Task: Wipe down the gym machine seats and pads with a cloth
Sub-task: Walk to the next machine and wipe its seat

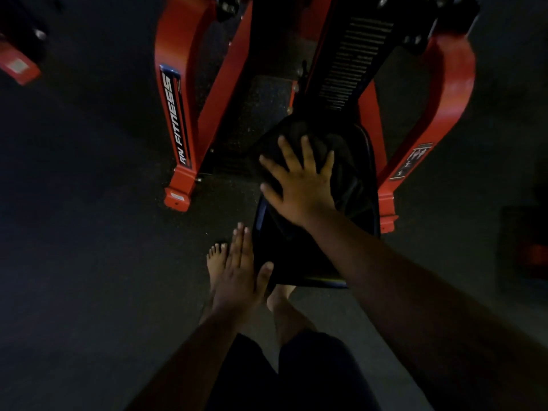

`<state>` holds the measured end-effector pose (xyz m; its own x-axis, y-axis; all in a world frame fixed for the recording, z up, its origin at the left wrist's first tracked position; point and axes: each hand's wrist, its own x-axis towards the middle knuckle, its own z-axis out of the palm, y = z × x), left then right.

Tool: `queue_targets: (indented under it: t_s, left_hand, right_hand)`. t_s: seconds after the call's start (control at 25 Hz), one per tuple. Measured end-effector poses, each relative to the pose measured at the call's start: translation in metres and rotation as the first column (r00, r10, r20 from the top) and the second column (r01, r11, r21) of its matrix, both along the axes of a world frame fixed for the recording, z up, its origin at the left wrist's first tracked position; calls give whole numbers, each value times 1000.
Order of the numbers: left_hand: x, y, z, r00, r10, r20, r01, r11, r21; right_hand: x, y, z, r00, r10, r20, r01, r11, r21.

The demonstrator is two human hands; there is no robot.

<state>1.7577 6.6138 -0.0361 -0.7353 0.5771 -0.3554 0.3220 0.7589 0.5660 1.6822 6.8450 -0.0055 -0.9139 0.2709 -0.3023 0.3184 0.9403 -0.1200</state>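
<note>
Head view: looking steeply down in dim light, the person standing at 6 o'clock, the machine running away toward 12 o'clock.
Legs and feet: dark shorts at the bottom edge; a bare foot (217,262) stands on the dark floor (89,232), just left of the seat's near end.
Left hand: the left hand (237,277) is released, fingers straight and together, pointing to 12 o'clock, its thumb against the near-left edge of the seat; it holds nothing.
Seat: the seat (296,256) is a black padded cushion at frame centre, wider toward the person and narrowing toward 12 o'clock; its vinyl shows a faint sheen and seams on the 3 o'clock side.
Right hand: the right hand (299,179) lies flat with fingers spread, pressing on the far half of the seat.
Cloth: a dark, rumpled mass (320,143) under the fingertips looks like the cloth, but dark on dark, I cannot tell for sure.
Frame: a red frame (181,114) flanks the seat at 10 and 2 o'clock, lettered "RN FITNESS"; a ribbed black post rises at 1 o'clock.
Progress: judged mid-wipe on this seat; no wet streaks show which part is done, and the other pads are out of view, so most of the job probably remains.
</note>
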Motion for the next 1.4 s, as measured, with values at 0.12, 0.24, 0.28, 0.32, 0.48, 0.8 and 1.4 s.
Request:
queue_targets:
  t_s: [0.12, 0.24, 0.28, 0.32, 0.48, 0.8, 1.4]
  left_hand:
    - [-8, -22, 7, 994, 87, 70, -85, 996, -25]
    - [-25, -9, 22, 998, -52, 31, 52, 999, 10]
    - [-34, 4, 24, 991, -133, 3, 133, 991, 28]
    - [-45, 20, 25, 978, -205, -27, 205, 978, 32]
    - [-94, 56, 15, 895, -426, -130, 422, 904, -59]
    - [-127, 67, 22, 760, -611, -222, 603, 790, -111]
    - [-165, 71, 192, 574, -810, -120, 737, 575, -354]
  right_hand:
    - [104, -41, 19, 995, 88, 49, -85, 995, -59]
    - [174, -12, 26, 998, -4, 70, 5, 1000, -12]
    - [175, 4, 26, 989, -116, 88, 117, 993, -8]
    - [165, 15, 25, 955, -274, 115, 278, 960, -23]
    - [101, -14, 18, 733, -670, 120, 675, 738, -5]
    - [179, -79, 21, 650, -760, 16, 756, 644, -113]
    - [142, -69, 160, 417, -894, -164, 830, 448, -332]
